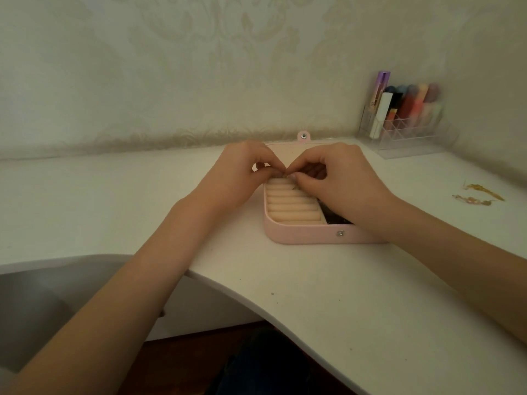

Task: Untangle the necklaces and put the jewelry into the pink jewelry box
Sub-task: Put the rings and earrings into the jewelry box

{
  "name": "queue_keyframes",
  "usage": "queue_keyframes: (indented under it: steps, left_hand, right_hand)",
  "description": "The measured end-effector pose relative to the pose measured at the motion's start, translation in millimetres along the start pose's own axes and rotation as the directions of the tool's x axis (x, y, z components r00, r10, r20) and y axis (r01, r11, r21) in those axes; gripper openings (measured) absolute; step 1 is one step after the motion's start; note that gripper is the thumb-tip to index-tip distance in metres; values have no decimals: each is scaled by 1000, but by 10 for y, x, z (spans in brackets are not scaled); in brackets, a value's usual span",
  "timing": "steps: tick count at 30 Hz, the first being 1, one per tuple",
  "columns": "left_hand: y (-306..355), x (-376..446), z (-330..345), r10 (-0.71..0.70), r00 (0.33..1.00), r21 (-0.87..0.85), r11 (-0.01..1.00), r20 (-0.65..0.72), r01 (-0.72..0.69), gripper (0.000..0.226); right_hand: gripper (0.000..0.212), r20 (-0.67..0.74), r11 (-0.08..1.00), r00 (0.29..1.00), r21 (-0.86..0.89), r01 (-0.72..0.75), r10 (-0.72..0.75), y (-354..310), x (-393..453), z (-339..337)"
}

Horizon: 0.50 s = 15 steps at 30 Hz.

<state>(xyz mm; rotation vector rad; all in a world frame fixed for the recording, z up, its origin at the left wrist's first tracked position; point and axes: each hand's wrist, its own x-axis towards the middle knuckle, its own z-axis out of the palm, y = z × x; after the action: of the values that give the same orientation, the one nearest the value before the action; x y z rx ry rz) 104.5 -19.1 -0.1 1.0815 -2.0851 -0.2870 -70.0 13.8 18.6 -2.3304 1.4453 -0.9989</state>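
The pink jewelry box [302, 234] lies open on the white desk, its padded ring rolls [291, 206] showing on the left and a dark compartment on the right. Above the rolls' far end my left hand [242, 169] and my right hand [339, 181] meet fingertip to fingertip, both pinching a small gold piece of jewelry [287, 175], mostly hidden by the fingers. Two gold necklaces [479, 195] lie loose on the desk far to the right.
A clear organizer [407, 132] with lipsticks and tubes stands at the back right against the wall. The box's lid tab [304, 136] sticks up behind my hands. The desk's curved front edge [228, 283] runs below the box.
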Motion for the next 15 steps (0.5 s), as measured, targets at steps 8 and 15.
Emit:
queue_keyframes:
  steps: [8, 15]
  left_hand:
    - [124, 104, -111, -246, 959, -142, 953, 143, 266, 19]
    - [85, 65, -96, -288, 943, -296, 897, 168, 327, 11]
  right_hand:
    - [13, 31, 999, 999, 41, 31, -32, 6, 5, 5]
    - [13, 132, 911, 991, 404, -87, 36, 34, 25, -30]
